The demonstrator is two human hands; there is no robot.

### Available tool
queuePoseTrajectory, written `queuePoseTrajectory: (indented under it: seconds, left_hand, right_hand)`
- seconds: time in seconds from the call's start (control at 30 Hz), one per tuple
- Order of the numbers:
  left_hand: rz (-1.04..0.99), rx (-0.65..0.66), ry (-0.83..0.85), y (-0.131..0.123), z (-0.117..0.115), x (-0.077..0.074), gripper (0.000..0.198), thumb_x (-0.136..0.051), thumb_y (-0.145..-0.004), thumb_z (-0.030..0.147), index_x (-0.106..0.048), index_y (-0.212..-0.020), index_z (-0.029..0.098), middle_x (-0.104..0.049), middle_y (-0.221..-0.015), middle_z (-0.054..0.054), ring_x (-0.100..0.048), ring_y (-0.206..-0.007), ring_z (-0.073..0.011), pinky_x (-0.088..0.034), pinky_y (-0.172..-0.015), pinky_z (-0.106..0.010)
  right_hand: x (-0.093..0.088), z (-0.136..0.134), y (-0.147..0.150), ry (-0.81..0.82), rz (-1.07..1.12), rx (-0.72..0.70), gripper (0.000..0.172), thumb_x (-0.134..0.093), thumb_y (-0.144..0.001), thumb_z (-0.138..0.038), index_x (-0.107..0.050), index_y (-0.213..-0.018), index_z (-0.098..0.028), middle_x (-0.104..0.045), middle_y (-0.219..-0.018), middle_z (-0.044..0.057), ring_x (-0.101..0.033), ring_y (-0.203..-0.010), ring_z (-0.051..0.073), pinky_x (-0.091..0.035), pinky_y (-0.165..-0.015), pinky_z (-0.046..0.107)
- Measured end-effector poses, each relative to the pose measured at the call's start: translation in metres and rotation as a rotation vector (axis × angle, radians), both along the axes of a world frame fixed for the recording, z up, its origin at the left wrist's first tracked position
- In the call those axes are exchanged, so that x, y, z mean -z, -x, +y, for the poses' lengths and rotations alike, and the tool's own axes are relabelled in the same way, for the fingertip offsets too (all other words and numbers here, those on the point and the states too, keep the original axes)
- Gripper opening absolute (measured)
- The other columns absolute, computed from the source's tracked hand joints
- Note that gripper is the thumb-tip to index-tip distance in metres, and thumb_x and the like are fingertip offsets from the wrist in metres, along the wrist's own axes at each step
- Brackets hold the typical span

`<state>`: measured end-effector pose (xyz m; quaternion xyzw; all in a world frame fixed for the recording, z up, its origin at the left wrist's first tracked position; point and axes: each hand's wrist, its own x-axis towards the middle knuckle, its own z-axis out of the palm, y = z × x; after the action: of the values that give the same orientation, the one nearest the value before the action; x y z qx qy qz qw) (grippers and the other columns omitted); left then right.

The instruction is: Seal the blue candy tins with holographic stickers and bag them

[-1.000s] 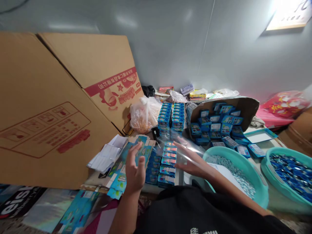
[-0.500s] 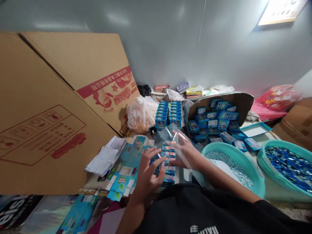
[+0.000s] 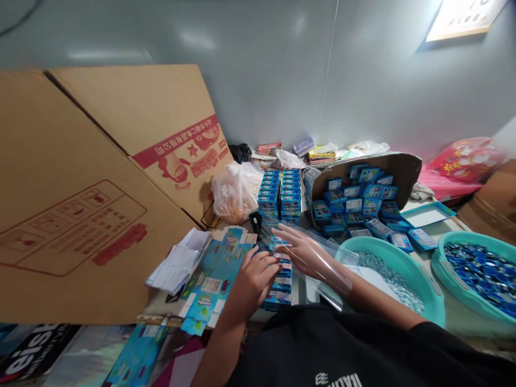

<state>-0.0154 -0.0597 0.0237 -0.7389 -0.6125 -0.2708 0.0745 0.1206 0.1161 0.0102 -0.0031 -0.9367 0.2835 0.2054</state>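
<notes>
A row of small blue boxes (image 3: 282, 282) lies near the table's front edge, partly hidden by the hands. Over its left side rests my left hand (image 3: 258, 273), fingers slightly bent and apart, gripping nothing visible. My right hand (image 3: 300, 251) is stretched out above the row's right side, inside or beneath a clear plastic film (image 3: 330, 271) that reaches back along the forearm. Behind the hands stand two stacked columns of blue boxes (image 3: 290, 192). Flat printed blue cartons (image 3: 215, 269) lie to the left of my left hand.
A large cardboard box (image 3: 80, 215) fills the left. An open carton (image 3: 409, 172) of loose blue boxes stands behind right. Two teal basins, one with pale pellets (image 3: 435, 301), one with blue wrapped pieces (image 3: 441, 269), sit right. A plastic bag (image 3: 236, 193) stands behind.
My right hand has flattened and moved slightly left, with the clear film now lying along its forearm. My left hand has shifted a little right and its fingers are less spread.
</notes>
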Motion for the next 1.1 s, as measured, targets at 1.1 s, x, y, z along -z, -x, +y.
queuePoseTrajectory:
  seconds: [1.1]
  left_hand:
    - [-0.041,-0.102,-0.252,-0.001,-0.008,0.041,0.012,-0.058,-0.088,0.008,-0.063,-0.086,0.019,-0.066,-0.083,-0.001,-0.059,-0.089,-0.0165,-0.047,-0.096,-0.040]
  right_hand:
    - [-0.005,0.002,0.006,1.147,0.033,0.159,0.059,-0.073,-0.081,-0.046,-0.055,-0.135,-0.030,-0.051,-0.145,0.010,-0.048,-0.133,0.028,-0.044,-0.106,0.051]
